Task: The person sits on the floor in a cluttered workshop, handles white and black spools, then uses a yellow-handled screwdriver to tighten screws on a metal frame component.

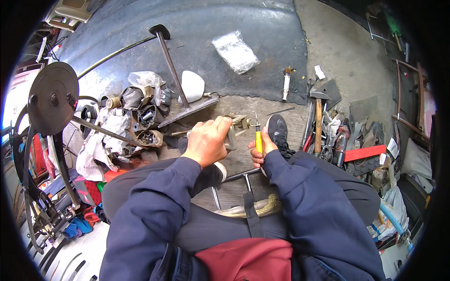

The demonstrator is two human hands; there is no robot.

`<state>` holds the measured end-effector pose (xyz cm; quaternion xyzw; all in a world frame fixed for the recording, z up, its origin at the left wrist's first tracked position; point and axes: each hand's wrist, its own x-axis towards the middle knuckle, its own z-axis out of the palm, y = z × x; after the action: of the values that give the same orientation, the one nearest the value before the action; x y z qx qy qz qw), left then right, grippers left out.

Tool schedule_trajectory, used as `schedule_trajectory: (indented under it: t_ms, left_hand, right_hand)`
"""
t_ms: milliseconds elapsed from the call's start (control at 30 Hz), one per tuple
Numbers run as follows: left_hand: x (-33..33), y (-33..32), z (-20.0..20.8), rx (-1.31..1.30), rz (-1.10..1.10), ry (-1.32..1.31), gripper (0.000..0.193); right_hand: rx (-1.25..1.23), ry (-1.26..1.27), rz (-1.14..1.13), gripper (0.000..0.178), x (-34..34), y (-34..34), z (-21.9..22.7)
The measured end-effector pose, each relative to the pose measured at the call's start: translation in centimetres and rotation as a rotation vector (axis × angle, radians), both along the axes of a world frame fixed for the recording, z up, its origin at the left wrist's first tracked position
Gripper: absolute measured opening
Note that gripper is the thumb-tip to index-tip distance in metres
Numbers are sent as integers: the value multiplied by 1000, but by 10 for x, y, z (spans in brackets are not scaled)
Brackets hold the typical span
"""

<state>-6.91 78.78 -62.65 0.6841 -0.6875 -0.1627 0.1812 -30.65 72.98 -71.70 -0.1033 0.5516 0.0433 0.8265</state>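
Note:
In front of my knees, my left hand (pixel 207 140) is wrapped round a worn grey metal fitting (pixel 231 139) with a bracket-like far end; much of it is hidden by the fingers. Its exact kind does not show. Just right of it, my right hand (pixel 265 149) grips a thin tool with a yellow handle (pixel 258 140), which looks like a screwdriver. The tool stands nearly upright, its thin shaft at the fitting's right end. Whether the tip touches the fitting is too small to tell.
A metal stand (pixel 187 110) with a flat foot lies ahead left, beside bags of parts (pixel 145 112). A round metal disc (pixel 54 97) rises at far left. To the right are a hammer (pixel 318 126) and a red bar (pixel 364 153). A syringe (pixel 286 86) lies farther off.

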Motion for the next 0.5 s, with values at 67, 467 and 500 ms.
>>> schedule_trajectory:
  t_ms: [67, 467, 500]
  left_hand:
    - [0, 0, -1, -8, -2, 4, 42]
    - [0, 4, -1, 14, 31, 29, 46]
    - [0, 4, -1, 25, 26, 25, 46]
  right_hand:
    - [32, 12, -13, 70, 2, -2, 12]
    - [-166, 32, -15, 37, -3, -1, 20]
    - [-177, 17, -12, 37, -3, -1, 20]
